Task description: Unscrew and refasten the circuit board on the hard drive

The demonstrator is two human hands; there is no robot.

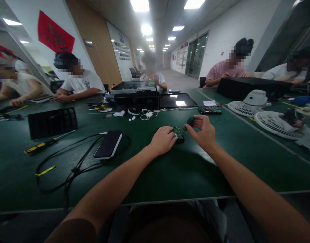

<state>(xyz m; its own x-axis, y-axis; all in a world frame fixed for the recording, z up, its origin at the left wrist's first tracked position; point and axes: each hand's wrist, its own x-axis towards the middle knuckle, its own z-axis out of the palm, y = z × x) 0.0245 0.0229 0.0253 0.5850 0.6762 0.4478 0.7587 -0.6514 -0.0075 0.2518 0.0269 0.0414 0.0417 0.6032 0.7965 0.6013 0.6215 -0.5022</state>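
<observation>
Near the middle of the green table lies a small black device with an exposed green circuit board, which looks like a hard drive (179, 135). My left hand (163, 140) grips it from the left, fingers across its top and thumb at the near edge; the hand covers much of it. Just to the right and slightly above the table, my right hand (203, 132) pinches a small dark green rounded object (190, 120) between thumb and fingers. Part of that object is behind the fingers, and its exact kind is unclear.
A second hard drive (209, 110) lies farther back, near white fan parts (248, 104). Left are a power bank (108, 144), looped black cable (75, 170), a yellow-black screwdriver (40, 146) and a dark screen panel (52, 123). An opened black case (136, 99) stands ahead; several people sit around.
</observation>
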